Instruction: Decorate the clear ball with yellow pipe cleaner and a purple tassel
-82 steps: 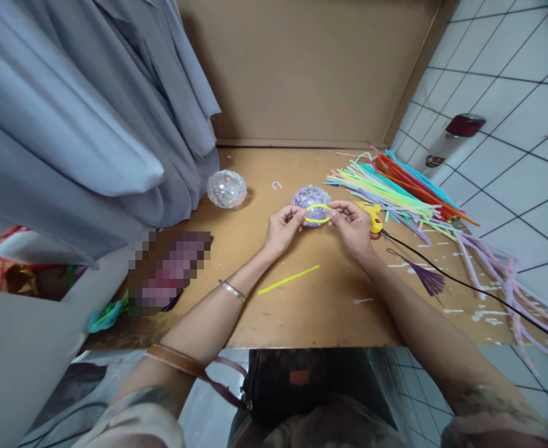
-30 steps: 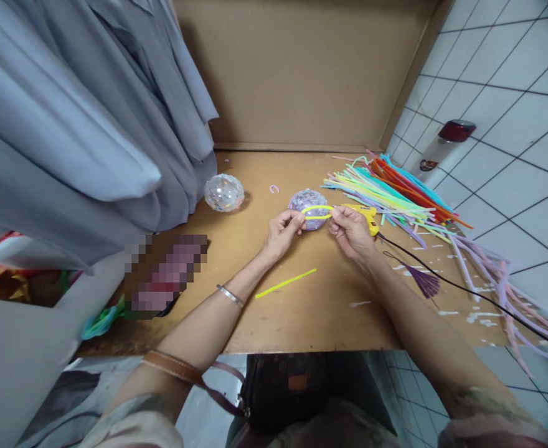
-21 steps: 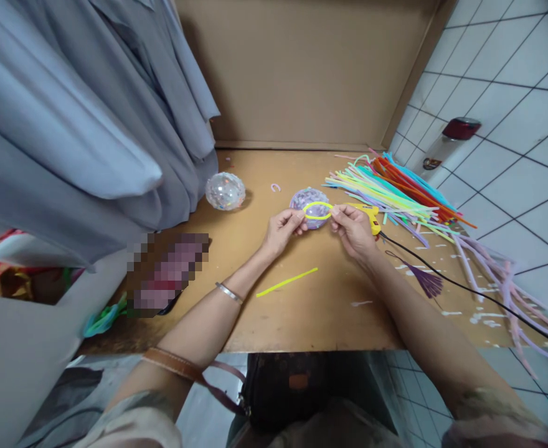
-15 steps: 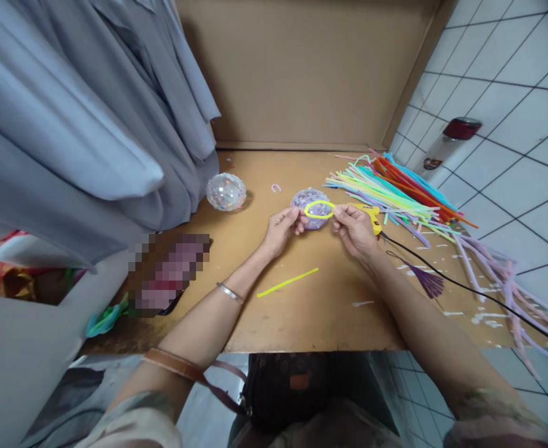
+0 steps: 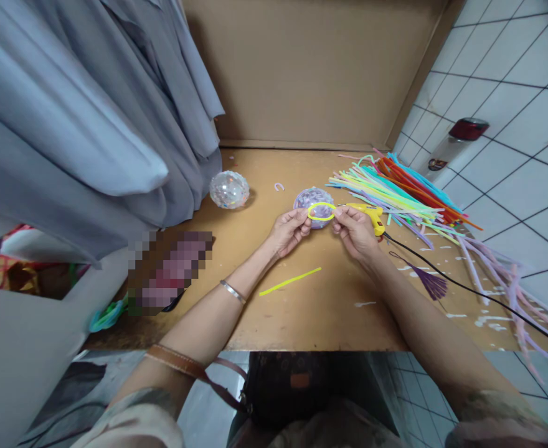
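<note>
Between my two hands a yellow pipe cleaner, bent into a pointed oval loop, is held up above the table. My left hand pinches its left end between thumb and finger, and my right hand pinches the right end. Just behind the loop sits a round clear ball with purple fuzzy trim, partly hidden by the loop and fingers. A straight yellow pipe cleaner lies on the table nearer to me. Past my right hand lies a yellow glue gun, partly covered by the fingers.
A second clear ball stands at the left, near a grey curtain. Many coloured pipe cleaners are heaped at the right, beside a purple tassel. The glue gun's black cord crosses the table's right side. A small curved piece lies behind.
The whole view has shifted slightly. Both hands still pinch the yellow loop in front of the purple ball, with little visible change in its shape.
</note>
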`<state>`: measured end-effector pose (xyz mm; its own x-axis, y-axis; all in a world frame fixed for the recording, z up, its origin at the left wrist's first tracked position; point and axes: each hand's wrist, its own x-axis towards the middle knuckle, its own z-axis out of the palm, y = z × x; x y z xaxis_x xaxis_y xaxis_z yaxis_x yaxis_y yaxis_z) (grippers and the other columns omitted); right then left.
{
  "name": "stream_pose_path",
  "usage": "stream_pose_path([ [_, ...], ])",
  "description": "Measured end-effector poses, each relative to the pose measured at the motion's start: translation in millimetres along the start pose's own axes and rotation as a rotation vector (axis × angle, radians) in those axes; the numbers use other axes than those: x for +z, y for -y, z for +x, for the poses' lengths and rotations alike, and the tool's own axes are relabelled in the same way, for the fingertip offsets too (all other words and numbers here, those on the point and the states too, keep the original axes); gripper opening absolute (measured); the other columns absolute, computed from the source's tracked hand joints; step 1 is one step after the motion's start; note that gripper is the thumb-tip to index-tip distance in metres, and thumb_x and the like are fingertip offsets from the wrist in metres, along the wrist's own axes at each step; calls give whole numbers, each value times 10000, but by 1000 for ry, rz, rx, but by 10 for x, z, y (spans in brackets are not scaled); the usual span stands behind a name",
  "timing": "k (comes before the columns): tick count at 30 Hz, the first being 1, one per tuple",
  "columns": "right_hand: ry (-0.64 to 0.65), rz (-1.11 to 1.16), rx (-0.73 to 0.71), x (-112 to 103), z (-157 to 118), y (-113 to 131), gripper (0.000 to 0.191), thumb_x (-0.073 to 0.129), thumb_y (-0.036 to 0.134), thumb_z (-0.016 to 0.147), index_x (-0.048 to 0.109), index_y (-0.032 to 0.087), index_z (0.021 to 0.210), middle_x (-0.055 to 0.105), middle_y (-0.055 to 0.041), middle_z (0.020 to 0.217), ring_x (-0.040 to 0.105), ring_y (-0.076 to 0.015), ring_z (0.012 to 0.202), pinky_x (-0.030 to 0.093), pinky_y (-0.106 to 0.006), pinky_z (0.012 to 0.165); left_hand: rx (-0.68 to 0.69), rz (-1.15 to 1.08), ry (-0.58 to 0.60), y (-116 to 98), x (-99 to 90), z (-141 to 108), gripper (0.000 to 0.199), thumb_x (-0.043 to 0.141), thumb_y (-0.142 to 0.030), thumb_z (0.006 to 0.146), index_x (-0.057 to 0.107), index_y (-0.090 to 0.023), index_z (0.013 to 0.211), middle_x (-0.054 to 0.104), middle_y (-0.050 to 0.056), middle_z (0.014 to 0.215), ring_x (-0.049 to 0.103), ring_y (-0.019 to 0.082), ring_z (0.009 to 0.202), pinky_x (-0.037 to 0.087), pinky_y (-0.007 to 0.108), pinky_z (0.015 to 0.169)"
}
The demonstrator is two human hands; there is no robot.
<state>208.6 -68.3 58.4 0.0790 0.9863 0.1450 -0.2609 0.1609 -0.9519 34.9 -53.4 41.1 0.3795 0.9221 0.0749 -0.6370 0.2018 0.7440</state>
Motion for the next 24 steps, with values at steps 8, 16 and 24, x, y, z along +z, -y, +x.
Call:
stream_pose_path([
  [8, 15, -19, -8, 12, -17, 3, 428, 938, 503, 539, 656, 209, 674, 528, 50, 537, 424, -75, 512, 313, -229, 500, -31, 13, -66, -16, 32, -4, 281, 945, -260, 709, 712, -103, 734, 583, -38, 542, 492, 17, 487, 399, 129, 503],
  [16, 21, -14, -15, 1, -12, 12, 433, 940, 500, 548, 645, 212, 678, 511, 59, 530, 421, -75, 509, 327, -229, 503, -13, 42, -148, -30, 87, -12, 270, 932, -252, 709, 706, -107, 740, 619, -40, 559, 527, 16, 483, 403, 116, 493],
  [24, -2, -21, -17, 5, -15, 30, 450, 943, 521, 542, 643, 213, 674, 506, 64, 511, 417, -74, 496, 317, -228, 498, 92, 186, -133, -25, 54, 7, 481, 880, -571, 719, 660, -144, 707, 601, -30, 544, 468, 46, 433, 318, 185, 434],
])
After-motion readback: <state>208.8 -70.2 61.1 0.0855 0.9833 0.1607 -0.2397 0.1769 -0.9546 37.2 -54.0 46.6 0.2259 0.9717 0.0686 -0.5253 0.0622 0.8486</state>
